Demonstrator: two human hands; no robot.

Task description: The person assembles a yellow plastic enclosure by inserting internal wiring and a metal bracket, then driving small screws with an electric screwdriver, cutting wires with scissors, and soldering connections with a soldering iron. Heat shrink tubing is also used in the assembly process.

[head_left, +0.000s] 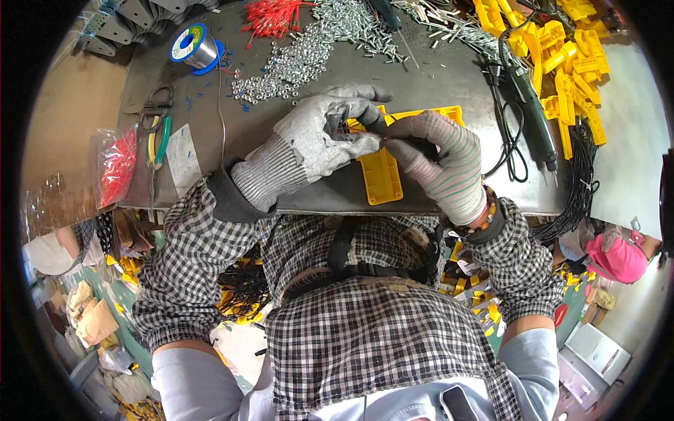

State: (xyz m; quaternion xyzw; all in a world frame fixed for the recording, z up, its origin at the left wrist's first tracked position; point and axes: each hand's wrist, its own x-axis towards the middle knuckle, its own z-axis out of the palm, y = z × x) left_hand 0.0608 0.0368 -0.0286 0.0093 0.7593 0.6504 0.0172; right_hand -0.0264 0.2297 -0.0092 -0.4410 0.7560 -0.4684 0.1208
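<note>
My left hand (324,130), in a grey knit glove with dark worn fingertips, is closed over the left side of a yellow plastic housing (383,179). Thin wires (356,126) show between its thumb and fingers. From the other side my right hand (441,151), in a pale striped glove, meets it in a pinch. The fingertips of both hands nearly touch, and whatever the right one grips is too small to make out. Below the hands, the housing's ribbed arm lies on the dark table near its front edge; its wider upper part is partly covered by my fingers.
A solder wire spool (197,49), scissors (156,105), pliers (159,144) and a bag of red parts (117,167) lie left. Nuts (281,74), screws (351,28) and red leads (272,17) are heaped behind. An electric screwdriver (533,116) and yellow housings (572,70) lie right.
</note>
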